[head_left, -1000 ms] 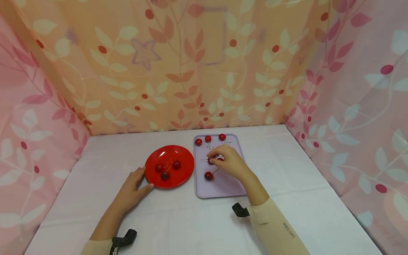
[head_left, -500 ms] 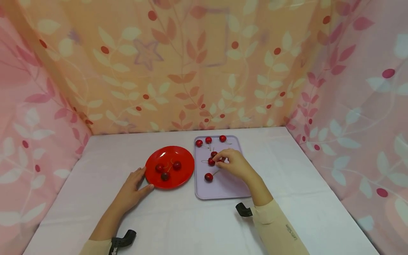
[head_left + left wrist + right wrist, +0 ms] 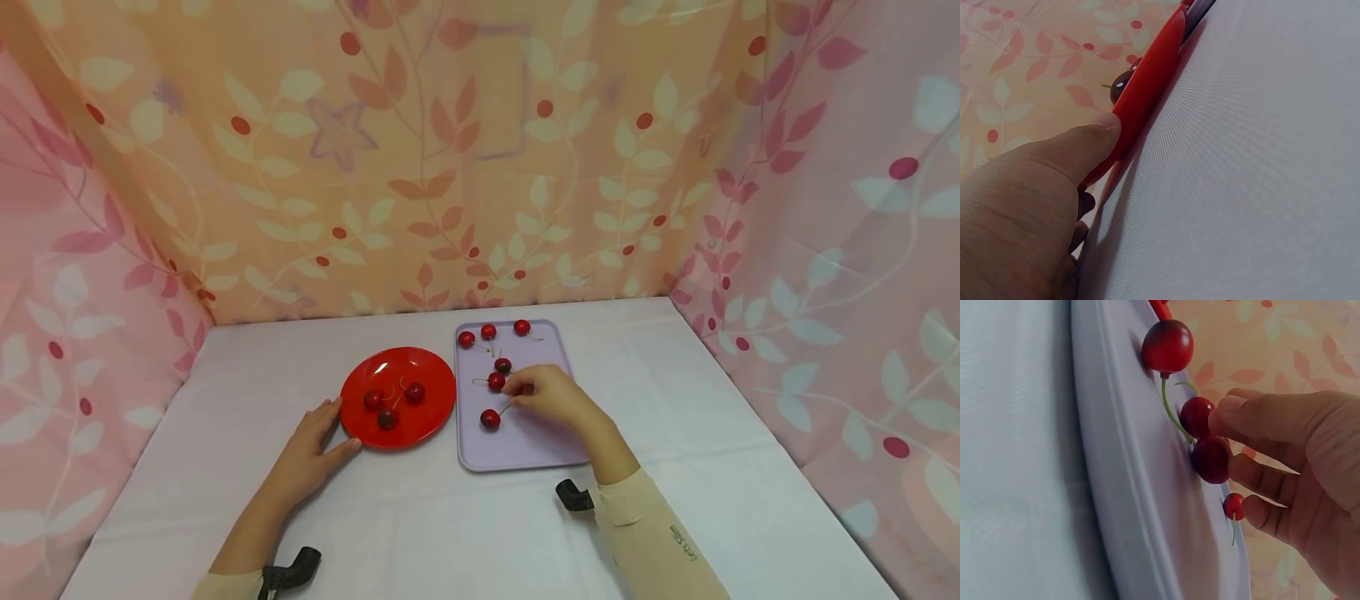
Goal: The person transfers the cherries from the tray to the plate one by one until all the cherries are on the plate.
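Note:
My left hand [image 3: 303,458] rests at the near left rim of a round red plate [image 3: 405,358], its thumb [image 3: 1107,122] on the edge and its fingers spread along it. Several cherries lie in that plate, including a dark one [image 3: 387,418]. Over a lilac tray [image 3: 525,450], my right hand [image 3: 549,393] pinches a dark cherry [image 3: 1212,462] with curled thumb and fingertips. In the head view this hand covers that cherry. Beside it lie another cherry [image 3: 496,382] and a darker one [image 3: 502,365]. Closer to me is a cherry [image 3: 490,419] whose stem points toward my fingers.
Three cherries sit at the tray's far end, one of them on the right [image 3: 522,327]. Plate and tray stand edge to edge on a white cloth [image 3: 420,525]. Patterned curtains [image 3: 420,167] enclose the back and both sides.
My right hand has shifted slightly toward me and to the right, uncovering the two cherries at the middle of the tray. My left hand has stayed at the plate.

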The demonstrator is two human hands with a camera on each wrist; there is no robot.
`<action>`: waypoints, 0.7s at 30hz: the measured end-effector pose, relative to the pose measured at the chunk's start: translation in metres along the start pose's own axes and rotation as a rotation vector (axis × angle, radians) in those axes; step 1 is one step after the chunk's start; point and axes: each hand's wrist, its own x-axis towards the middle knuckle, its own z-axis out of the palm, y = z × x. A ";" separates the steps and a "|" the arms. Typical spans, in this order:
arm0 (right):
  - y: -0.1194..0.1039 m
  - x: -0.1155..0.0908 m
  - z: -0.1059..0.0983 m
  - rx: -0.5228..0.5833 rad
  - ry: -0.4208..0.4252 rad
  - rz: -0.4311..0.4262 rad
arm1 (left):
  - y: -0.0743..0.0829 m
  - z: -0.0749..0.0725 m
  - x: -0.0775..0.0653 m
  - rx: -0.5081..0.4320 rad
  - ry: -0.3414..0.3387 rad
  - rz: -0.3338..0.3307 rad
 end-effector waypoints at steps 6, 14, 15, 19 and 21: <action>0.007 -0.001 0.003 -0.035 -0.005 0.006 | 0.000 0.000 0.000 0.009 -0.002 -0.010; 0.013 -0.001 0.008 -0.037 -0.015 0.003 | 0.004 -0.001 -0.001 0.001 -0.007 -0.021; 0.013 -0.001 0.009 -0.036 -0.014 0.007 | 0.004 -0.001 -0.001 0.002 -0.007 -0.023; 0.010 -0.001 0.010 -0.041 -0.008 0.018 | 0.004 -0.001 -0.001 0.005 -0.005 -0.018; 0.008 -0.001 0.011 -0.039 -0.011 0.028 | 0.004 -0.001 -0.001 0.005 -0.003 -0.011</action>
